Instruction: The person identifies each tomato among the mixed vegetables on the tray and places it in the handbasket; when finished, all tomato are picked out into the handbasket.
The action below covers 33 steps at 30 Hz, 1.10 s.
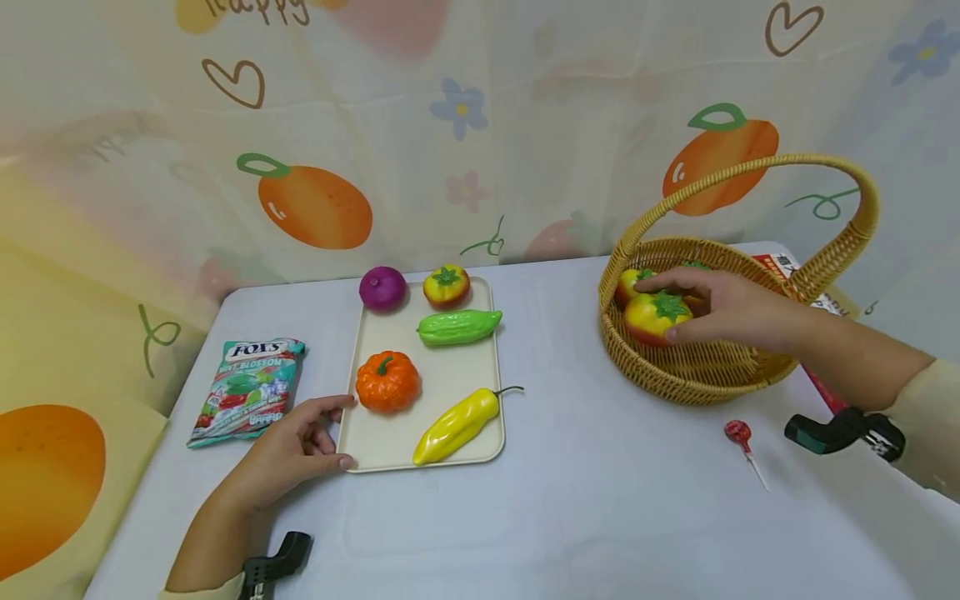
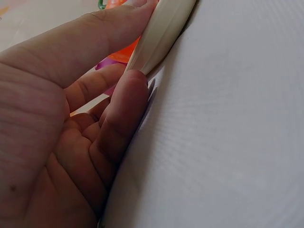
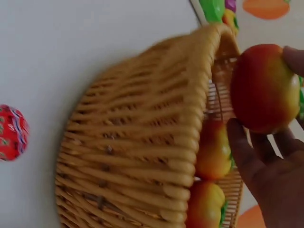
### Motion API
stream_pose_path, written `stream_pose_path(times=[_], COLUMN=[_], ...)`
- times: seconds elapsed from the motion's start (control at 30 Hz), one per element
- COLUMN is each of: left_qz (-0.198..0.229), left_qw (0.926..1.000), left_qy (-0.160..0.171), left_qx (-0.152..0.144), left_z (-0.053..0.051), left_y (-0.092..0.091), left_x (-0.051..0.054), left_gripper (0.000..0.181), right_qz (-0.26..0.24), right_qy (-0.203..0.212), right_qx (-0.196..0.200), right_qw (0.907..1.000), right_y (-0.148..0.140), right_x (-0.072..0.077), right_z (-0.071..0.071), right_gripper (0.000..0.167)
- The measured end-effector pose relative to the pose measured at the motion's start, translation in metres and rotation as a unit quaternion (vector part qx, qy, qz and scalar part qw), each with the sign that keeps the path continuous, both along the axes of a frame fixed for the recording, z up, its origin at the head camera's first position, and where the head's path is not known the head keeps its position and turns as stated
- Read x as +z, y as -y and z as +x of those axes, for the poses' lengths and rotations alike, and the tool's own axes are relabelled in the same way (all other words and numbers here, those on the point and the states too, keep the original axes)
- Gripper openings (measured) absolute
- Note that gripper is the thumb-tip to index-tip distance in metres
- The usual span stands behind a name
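Red-yellow fruit point(image 1: 649, 321) | gripped in right hand point(image 1: 731, 310) fingers, over wicker basket point(image 1: 660, 377) | left hand point(image 1: 296, 442): relaxed fingers touching cream tray point(image 1: 446, 364) edge

A person with a bare left hand point(image 1: 300, 443) and a bare right hand point(image 1: 735, 310). At the forearms come a plain, pale cream left sleeve point(image 1: 206, 592) and a matching right sleeve point(image 1: 930, 425). The black left wrist camera point(image 1: 288, 557) has a bent, elbow-like housing and small pale markings on its mount. The black right wrist camera point(image 1: 843, 429) is similarly bent, with a dark teal patch and whitish marks too small to read.
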<state>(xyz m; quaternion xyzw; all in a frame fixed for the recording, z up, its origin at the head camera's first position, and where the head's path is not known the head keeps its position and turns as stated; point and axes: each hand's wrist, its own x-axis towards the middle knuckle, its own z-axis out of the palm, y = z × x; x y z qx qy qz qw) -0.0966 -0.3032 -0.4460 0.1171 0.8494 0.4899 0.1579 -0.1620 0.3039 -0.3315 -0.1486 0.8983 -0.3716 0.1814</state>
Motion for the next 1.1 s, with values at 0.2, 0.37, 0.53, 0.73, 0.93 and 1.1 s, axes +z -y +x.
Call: stream_pose_path(times=[0.2,0.37,0.53,0.73,0.93,1.1], left_qz=[-0.004,-0.002,0.001,0.0,-0.001,-0.008], left_qw=[0.9999,1.0,1.0,1.0,0.9999,0.9999], left_qy=[-0.01,-0.006,-0.002,-0.006,-0.012,-0.012], left_qx=[-0.005,-0.003,-0.001,-0.001,-0.002,-0.001], left_z=[-0.001,0.0,0.0,0.0,0.0,-0.001], left_y=[0.001,0.001,0.002,0.002,0.001,0.001], left_x=[-0.003,-0.003,-0.003,-0.003,0.0,0.0], left_gripper=[0.076,0.076,0.075,0.075,0.075,0.075], right_qz=[0.028,0.043,0.05,0.066,0.085,0.109], right_qy=[0.011,0.023,0.037,0.069,0.074,0.078], right_qx=[0.043,0.084,0.116,0.126,0.137,0.143], right_qw=[0.9986,0.9952,0.9913,0.9875,0.9841,0.9807], right_y=[-0.008,-0.01,-0.01,-0.004,0.001,0.004], right_x=[-0.003,-0.004,-0.006,-0.011,-0.014,-0.013], right_z=[-0.015,-0.03,-0.041,-0.046,-0.049,-0.052], right_gripper=[0.062,0.063,0.063,0.062,0.062,0.062])
